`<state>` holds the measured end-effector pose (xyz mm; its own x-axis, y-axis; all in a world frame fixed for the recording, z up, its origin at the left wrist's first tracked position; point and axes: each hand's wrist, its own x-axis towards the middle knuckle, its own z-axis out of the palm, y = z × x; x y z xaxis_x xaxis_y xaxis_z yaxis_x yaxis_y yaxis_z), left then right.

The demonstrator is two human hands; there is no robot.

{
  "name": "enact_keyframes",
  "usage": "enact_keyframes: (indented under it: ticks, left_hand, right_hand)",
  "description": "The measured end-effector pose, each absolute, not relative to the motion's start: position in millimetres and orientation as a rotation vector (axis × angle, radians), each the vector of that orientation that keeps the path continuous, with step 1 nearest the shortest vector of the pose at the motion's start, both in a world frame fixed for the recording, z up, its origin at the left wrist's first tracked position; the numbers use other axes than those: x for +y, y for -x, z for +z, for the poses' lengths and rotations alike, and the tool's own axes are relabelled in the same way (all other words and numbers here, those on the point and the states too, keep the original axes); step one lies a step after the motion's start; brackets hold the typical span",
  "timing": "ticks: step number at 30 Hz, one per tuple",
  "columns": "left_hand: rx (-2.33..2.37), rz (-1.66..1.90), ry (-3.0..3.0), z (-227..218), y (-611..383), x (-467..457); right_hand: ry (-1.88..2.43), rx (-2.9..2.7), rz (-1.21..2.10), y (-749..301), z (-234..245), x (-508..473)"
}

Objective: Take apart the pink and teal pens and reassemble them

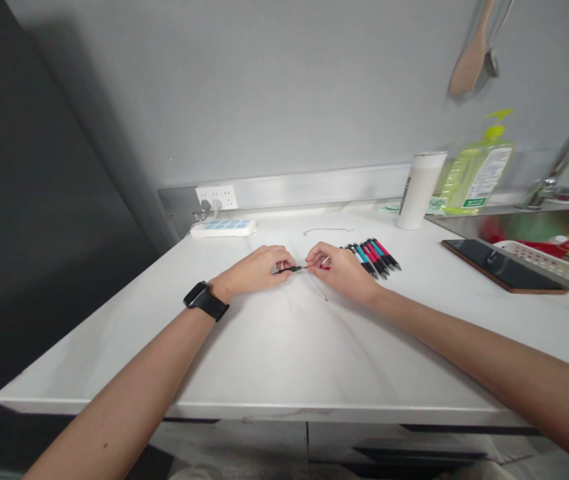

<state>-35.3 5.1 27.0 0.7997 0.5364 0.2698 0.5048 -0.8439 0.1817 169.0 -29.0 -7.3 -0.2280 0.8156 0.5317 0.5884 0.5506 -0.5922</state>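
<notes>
Above the white countertop (244, 347), my left hand (259, 270) is closed in a pinch around a black-and-grey pen part (287, 269) pointing right. My right hand (342, 270) meets it from the other side, fingertips pinched at the narrow end of the pen part. A small red piece (325, 267) shows among the right fingers, mostly hidden. Just below them a thin white pen refill (318, 289) slants across the counter. Beside the right hand lies a row of several pens (374, 257) in red, teal, white and black.
A thin wire-like strip (328, 230) lies behind my hands. At the back left are a power strip (223, 229) and a wall socket (216, 197). To the right stand a white tumbler (420, 192) and a soap bottle (479, 170), with a phone (502, 265) near the sink.
</notes>
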Motion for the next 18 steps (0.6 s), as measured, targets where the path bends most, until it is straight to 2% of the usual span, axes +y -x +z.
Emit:
enact_keyframes:
  ticks: [18]
  left_hand:
    - [0.81,0.522,-2.889,26.4,32.7,2.6]
  right_hand:
    - [1.153,-1.934,0.243,-168.0,-3.4,-34.4]
